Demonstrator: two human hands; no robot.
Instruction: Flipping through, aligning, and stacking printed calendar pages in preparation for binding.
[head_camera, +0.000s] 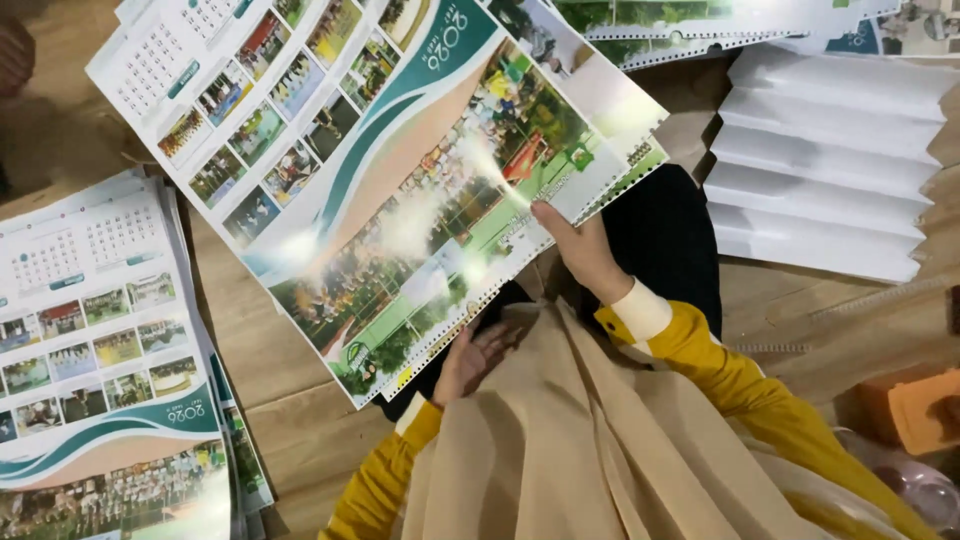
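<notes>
My beige cloth (600, 440) drapes over my lap, nearest of all; above my fingers spreads the glossy calendar sheet (400, 190), its punched edge pinched by my right hand (583, 255), thumb on top; my left hand (470, 360) lies half-open beneath that edge, supporting it; left of it sits a calendar stack (100, 350); the slick sheet could slide off my grip and crease, I reckon.

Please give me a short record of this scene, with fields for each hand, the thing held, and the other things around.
left hand: under the near punched edge of the calendar sheets, palm up
right hand: thumb on top of the same edge, gripping it
calendar sheets: glossy, photo-printed, held above the lap
surface: wooden floor
left side: calendar stack
right side: fanned white sheets
</notes>
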